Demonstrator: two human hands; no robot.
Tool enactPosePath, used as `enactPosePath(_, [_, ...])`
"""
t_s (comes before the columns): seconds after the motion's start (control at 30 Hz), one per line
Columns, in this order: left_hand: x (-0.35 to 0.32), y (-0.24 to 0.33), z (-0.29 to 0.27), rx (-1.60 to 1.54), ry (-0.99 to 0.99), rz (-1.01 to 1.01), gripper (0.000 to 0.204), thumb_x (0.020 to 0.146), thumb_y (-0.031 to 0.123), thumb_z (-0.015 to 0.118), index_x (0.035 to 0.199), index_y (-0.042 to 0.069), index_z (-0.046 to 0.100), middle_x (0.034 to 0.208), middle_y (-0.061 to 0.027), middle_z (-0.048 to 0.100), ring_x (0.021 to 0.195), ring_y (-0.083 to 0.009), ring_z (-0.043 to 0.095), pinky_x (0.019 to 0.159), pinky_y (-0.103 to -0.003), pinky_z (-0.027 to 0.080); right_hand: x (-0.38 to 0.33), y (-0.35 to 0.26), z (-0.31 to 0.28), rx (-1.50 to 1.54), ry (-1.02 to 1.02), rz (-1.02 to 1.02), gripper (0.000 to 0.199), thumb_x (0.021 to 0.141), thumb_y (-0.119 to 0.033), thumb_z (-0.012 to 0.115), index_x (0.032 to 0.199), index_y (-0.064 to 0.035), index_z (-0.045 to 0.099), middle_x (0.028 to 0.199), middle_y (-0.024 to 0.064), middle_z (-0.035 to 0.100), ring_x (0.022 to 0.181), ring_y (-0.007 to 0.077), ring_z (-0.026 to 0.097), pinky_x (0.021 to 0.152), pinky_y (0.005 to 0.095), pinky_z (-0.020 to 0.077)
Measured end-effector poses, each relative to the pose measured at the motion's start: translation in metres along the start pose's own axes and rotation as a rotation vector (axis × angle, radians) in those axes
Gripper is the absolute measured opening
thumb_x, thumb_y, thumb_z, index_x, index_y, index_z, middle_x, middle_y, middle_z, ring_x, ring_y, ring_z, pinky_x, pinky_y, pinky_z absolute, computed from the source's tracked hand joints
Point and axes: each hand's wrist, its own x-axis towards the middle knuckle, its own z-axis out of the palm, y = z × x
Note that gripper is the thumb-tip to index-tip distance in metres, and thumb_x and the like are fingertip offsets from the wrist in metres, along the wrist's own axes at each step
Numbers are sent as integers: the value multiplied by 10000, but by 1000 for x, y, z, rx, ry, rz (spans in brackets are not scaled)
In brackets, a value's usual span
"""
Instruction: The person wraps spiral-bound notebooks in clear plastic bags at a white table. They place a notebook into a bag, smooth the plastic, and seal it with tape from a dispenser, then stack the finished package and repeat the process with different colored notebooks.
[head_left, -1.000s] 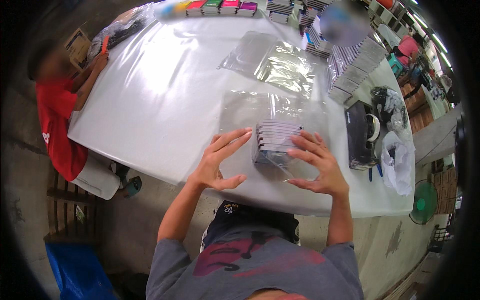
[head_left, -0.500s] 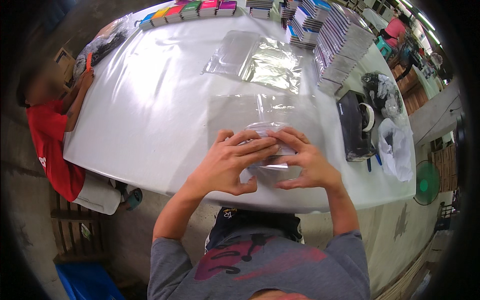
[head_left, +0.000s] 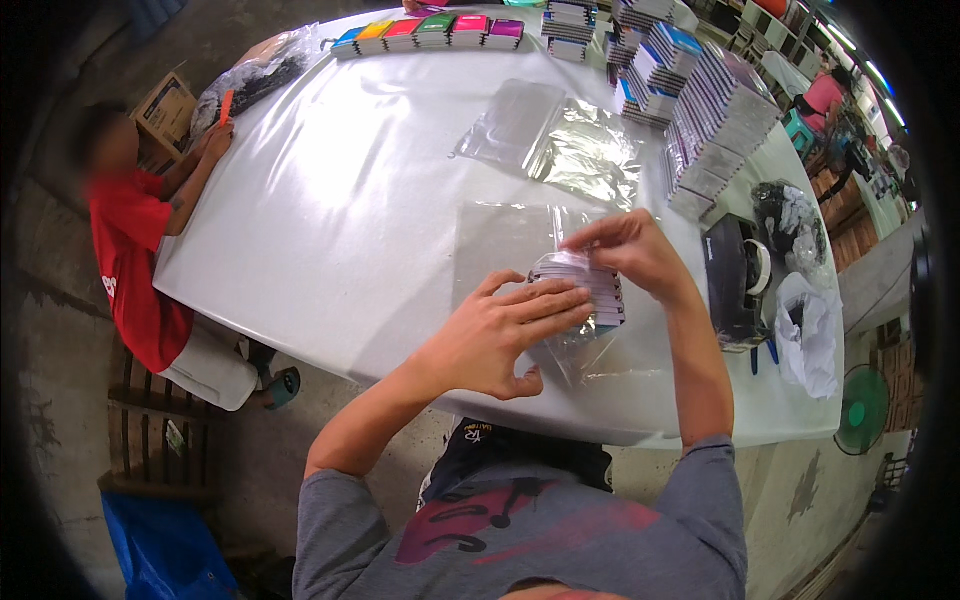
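Note:
A small stack of spiral notebooks point(head_left: 608, 302) lies on a clear plastic sheet point(head_left: 492, 238) near the table's front edge. My left hand point(head_left: 492, 335) rests flat over the stack, its fingers stretched out and the thumb apart. At the stack's far side, my right hand point(head_left: 640, 255) pinches a bit of the clear plastic, fingertips close together. Part of the film lies over the notebooks, and more of it spreads toward me. The left fingers hide much of the stack.
More clear plastic sheets point(head_left: 590, 150) lie beyond. Tall notebook stacks point(head_left: 722, 120) stand at the far right, near a black tape dispenser point(head_left: 735, 285) and white plastic bag point(head_left: 806, 335). Colourful notebooks point(head_left: 435, 32) line the far edge. A person in red point(head_left: 130, 225) sits at left.
My right hand has lifted off the stack's near right side and moved to its far edge, pinching plastic. My left hand stays on the notebooks, which now show more. The view has shifted.

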Motion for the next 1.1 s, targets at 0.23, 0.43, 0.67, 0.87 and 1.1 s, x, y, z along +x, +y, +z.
enactPosePath(0.23, [-2,-1,2,-4,8,23,782,585,209,602,1356,195,469,1414,3,447,1286,-153,437,1030,-420,314,-14,-50,-28,276,592,-441,203,857,-46,588,1050,-24,646,957,97,682,802,149,645,753,265,509])
enactPosePath(0.43, [-2,-5,1,-13,18,43,768,594,210,613,1349,194,474,1404,-2,457,1284,-153,439,1022,-426,318,-43,-32,-7,-209,222,12,274,817,-123,666,1076,-35,655,905,70,658,788,92,558,735,238,479])
enactPosePath(0.67, [-1,-4,0,30,-24,41,767,598,211,620,1350,195,472,1402,-7,457,1295,-154,426,1040,-478,288,-7,3,-6,212,-69,291,265,715,14,622,970,32,693,923,128,689,848,154,618,781,269,486])
enactPosePath(0.87, [2,-6,-5,23,-49,85,770,598,203,622,1352,194,465,1414,-7,440,1294,-157,425,1048,-506,267,16,-2,-8,379,-121,-272,137,725,55,576,748,-7,696,931,164,690,871,213,639,779,313,481])
enactPosePath(1.1, [14,-16,-13,3,-203,82,789,539,238,691,1299,284,484,1490,-10,301,1369,-244,281,1057,-534,231,-58,-29,-57,425,562,-281,120,826,-19,605,928,-40,665,1126,103,627,924,131,612,728,226,466])
